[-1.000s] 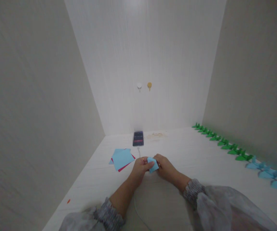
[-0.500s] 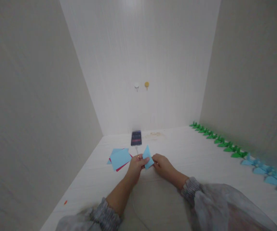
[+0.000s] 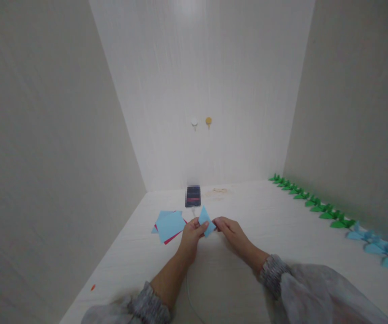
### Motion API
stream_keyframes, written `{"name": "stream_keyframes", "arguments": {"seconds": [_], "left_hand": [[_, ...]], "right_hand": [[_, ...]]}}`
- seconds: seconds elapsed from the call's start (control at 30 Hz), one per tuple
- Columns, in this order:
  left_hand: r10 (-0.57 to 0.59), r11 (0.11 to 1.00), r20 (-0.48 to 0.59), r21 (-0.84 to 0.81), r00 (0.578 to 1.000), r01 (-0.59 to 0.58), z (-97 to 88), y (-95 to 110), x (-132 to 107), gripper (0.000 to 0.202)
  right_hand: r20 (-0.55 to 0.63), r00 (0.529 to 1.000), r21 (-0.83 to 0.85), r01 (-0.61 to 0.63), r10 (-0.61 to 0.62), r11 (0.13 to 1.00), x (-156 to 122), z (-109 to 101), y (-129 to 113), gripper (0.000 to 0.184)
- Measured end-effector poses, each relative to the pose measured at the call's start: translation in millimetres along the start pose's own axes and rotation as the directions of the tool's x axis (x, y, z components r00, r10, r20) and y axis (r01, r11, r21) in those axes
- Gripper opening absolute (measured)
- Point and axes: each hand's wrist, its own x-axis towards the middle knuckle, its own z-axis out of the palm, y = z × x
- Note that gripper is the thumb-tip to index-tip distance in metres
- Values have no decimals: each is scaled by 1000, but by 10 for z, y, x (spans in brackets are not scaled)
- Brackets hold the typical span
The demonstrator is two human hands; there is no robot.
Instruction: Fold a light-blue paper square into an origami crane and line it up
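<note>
A folded piece of light blue paper with a pointed top is held up in front of me. My left hand grips it, the thumb pressed on its near face and the fingers behind. At its right corner is my right hand, thumb and fingertips pinched together on the paper's edge. Just left of my left hand lies a loose stack of square blue sheets, with a red sheet showing under the top one.
A phone lies near the back wall, a white cable running from it toward me. Folded green paper figures and blue ones line the right wall. Two hooks hang on the back wall. An orange scrap lies front left.
The view has shifted slightly. The folded blue paper has turned a little in my left hand, and my right fingers stay pinched at its right corner.
</note>
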Motion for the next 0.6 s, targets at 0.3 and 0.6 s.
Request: {"name": "stream_keyframes", "arguments": {"seconds": [0.3, 0.6], "left_hand": [[8, 999, -19, 38, 1000, -8, -20, -12, -1, 26], [17, 1000, -203, 13, 979, -15, -81, -77, 60, 33]], "right_hand": [[-16, 994, 127, -103, 106, 986, 20, 61, 21, 23], [-160, 980, -145, 96, -119, 985, -9, 14, -12, 15]]}}
